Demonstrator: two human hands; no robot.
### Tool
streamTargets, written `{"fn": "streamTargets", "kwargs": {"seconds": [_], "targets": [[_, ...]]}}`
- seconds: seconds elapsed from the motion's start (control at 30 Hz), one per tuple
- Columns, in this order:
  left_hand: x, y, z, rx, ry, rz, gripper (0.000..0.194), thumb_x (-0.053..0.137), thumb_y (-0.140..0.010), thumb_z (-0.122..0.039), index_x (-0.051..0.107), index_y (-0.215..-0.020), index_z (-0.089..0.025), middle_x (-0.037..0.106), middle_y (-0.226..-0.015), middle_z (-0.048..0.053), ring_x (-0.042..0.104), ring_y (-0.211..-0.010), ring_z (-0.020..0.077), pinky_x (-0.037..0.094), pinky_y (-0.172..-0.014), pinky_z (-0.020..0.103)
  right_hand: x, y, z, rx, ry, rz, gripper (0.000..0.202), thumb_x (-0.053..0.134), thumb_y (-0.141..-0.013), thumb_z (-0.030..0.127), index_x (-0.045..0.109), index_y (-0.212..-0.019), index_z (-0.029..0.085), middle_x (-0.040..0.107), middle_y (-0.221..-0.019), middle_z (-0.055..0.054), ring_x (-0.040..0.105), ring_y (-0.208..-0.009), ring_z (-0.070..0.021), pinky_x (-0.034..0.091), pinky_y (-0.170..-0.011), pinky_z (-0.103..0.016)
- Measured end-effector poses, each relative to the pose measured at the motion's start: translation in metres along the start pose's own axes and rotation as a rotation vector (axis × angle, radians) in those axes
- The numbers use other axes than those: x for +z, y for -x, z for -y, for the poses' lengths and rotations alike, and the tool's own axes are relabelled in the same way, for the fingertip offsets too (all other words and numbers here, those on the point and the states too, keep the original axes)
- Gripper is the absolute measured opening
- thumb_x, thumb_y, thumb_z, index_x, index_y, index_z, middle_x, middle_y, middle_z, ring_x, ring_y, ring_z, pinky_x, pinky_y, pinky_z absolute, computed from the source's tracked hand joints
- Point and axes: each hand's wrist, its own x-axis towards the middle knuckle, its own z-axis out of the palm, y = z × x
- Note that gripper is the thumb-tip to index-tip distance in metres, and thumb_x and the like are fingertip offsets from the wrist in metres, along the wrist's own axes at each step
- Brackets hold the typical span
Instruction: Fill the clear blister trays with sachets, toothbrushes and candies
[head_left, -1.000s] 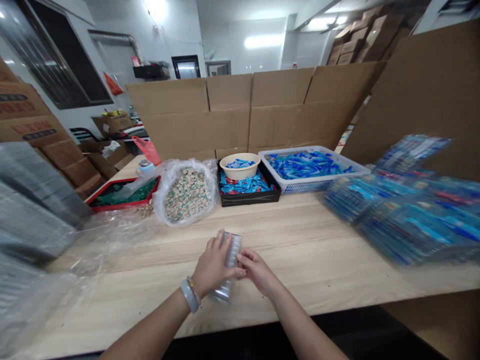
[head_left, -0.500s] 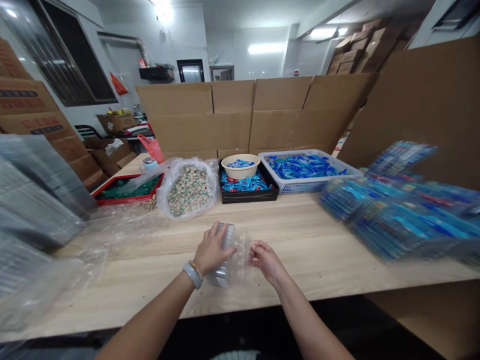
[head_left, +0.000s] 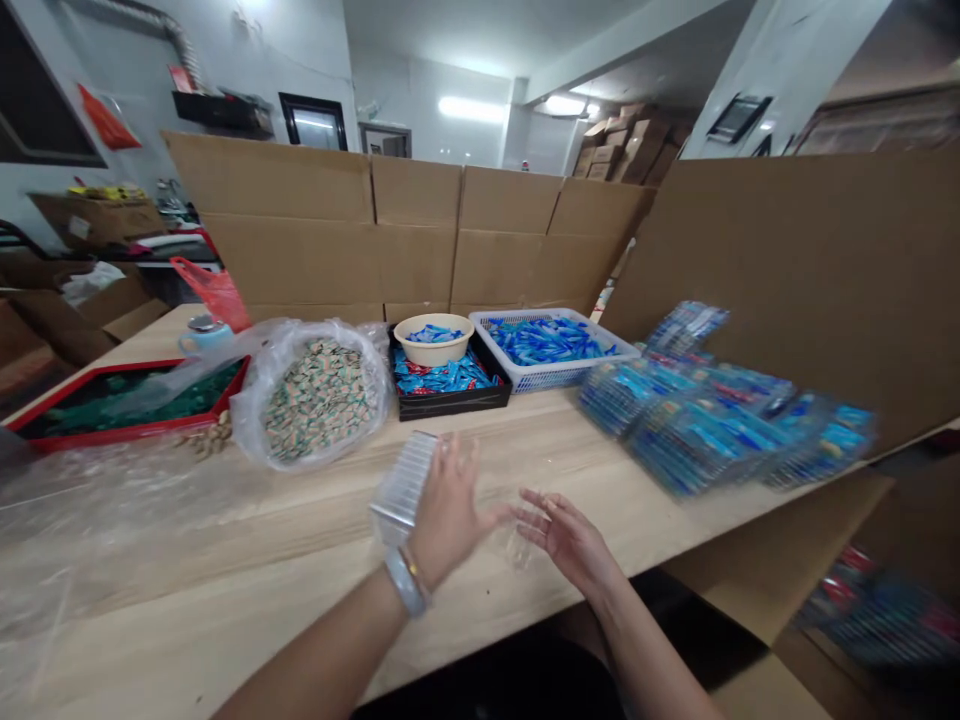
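A stack of clear plastic trays stands on the wooden table, just left of my left hand. My left hand is open, its fingers spread and blurred by motion, at the right side of the stack. My right hand is half curled near a clear plastic piece; blur hides whether its fingers grip that piece. A bag of small printed packets lies beyond the stack. Farther back is a black box of blue packets with a cream bowl on it.
A white basket of blue packets is at the back. Piles of filled clear trays stand on the right. At the left are a red tray and clear plastic film. A cardboard wall lines the far edge.
The view has turned to the right. My left hand has come off the top of the tray stack to its right side. A clear piece has moved rightward, apart from the stack, along with my right hand.
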Motion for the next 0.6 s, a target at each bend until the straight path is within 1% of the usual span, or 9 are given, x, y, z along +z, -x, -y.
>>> {"fn": "streamTargets", "kwargs": {"seconds": [0.07,0.1,0.17,0.23,0.33,0.4,0.43,0.5,0.6], "targets": [[0.020,0.005,-0.021,-0.028,0.112,0.161,0.094,0.055,-0.058,-0.058,0.015,-0.133,-0.018,0.010,-0.140,0.015,0.023,-0.122,0.0372,0.029,-0.093,0.046,0.006,0.007,-0.001,-0.001,0.010,0.026,0.021,0.067,-0.061,0.032,0.054,-0.070,0.018,0.059,-0.101,-0.008,0.059,-0.078,-0.0202,0.044,-0.071,-0.037],[0.030,0.007,-0.029,-0.053,0.137,0.202,0.098,0.058,-0.055,-0.056,0.013,-0.134,-0.019,0.010,-0.139,0.016,0.027,-0.119,0.0379,0.031,-0.091,0.046,0.007,0.010,-0.002,0.000,0.024,0.021,0.022,0.066,-0.062,0.034,0.054,-0.073,0.019,0.060,-0.099,-0.008,0.059,-0.077,-0.0197,0.044,-0.069,-0.036],[0.042,0.007,-0.039,-0.063,0.135,0.217,0.101,0.062,-0.051,-0.053,0.013,-0.134,-0.022,0.009,-0.139,0.017,0.030,-0.118,0.0382,0.031,-0.090,0.047,0.003,0.013,-0.006,-0.014,0.108,-0.017,0.023,0.063,-0.065,0.037,0.054,-0.076,0.019,0.061,-0.090,-0.007,0.058,-0.073,-0.0175,0.045,-0.063,-0.033],[0.037,0.003,-0.036,0.013,0.101,0.207,0.101,0.063,-0.049,-0.055,0.016,-0.133,-0.023,0.006,-0.140,0.016,0.024,-0.121,0.0380,0.027,-0.093,0.049,-0.007,0.007,-0.008,-0.049,0.221,-0.087,0.022,0.063,-0.066,0.037,0.053,-0.072,0.018,0.061,-0.076,-0.004,0.056,-0.064,-0.0141,0.045,-0.055,-0.027],[0.004,-0.012,-0.006,0.126,0.041,0.147,0.097,0.056,-0.052,-0.064,0.019,-0.132,-0.022,0.005,-0.141,0.014,0.006,-0.127,0.0352,0.016,-0.098,0.050,-0.027,-0.028,0.003,-0.101,0.265,-0.268,0.025,0.065,-0.063,0.035,0.048,-0.062,0.017,0.055,-0.057,0.001,0.051,-0.049,-0.0097,0.042,-0.046,-0.022],[-0.020,-0.025,0.026,0.058,-0.013,0.038,0.091,0.049,-0.061,-0.063,0.017,-0.133,-0.018,0.006,-0.141,0.015,0.002,-0.128,0.0318,0.012,-0.100,0.048,-0.035,-0.060,0.020,-0.098,0.243,-0.388,0.027,0.065,-0.061,0.034,0.044,-0.057,0.017,0.050,-0.049,0.003,0.051,-0.046,-0.0091,0.043,-0.047,-0.022],[-0.028,-0.030,0.042,-0.005,-0.033,0.044,0.091,0.049,-0.060,-0.063,0.018,-0.132,-0.016,0.007,-0.140,0.017,0.004,-0.127,0.0326,0.013,-0.100,0.047,-0.037,-0.076,0.030,-0.088,0.245,-0.409,0.028,0.065,-0.061,0.033,0.042,-0.055,0.018,0.048,-0.045,0.003,0.050,-0.044,-0.0090,0.043,-0.046,-0.022],[-0.033,-0.038,0.069,-0.112,-0.010,0.159,0.092,0.053,-0.059,-0.060,0.020,-0.131,-0.013,0.015,-0.138,0.020,0.016,-0.126,0.0327,0.019,-0.099,0.044,-0.035,-0.100,0.046,-0.068,0.266,-0.411,0.030,0.064,-0.061,0.032,0.039,-0.053,0.019,0.042,-0.039,0.006,0.047,-0.038,-0.0085,0.041,-0.041,-0.022],[-0.022,-0.040,0.085,-0.158,0.062,0.228,0.086,0.052,-0.062,-0.053,0.019,-0.131,-0.013,0.028,-0.134,0.018,0.036,-0.117,0.0272,0.029,-0.094,0.035,-0.016,-0.111,0.048,-0.065,0.300,-0.344,0.029,0.064,-0.061,0.036,0.040,-0.058,0.019,0.035,-0.035,0.009,0.038,-0.030,-0.0067,0.033,-0.033,-0.019]]}}
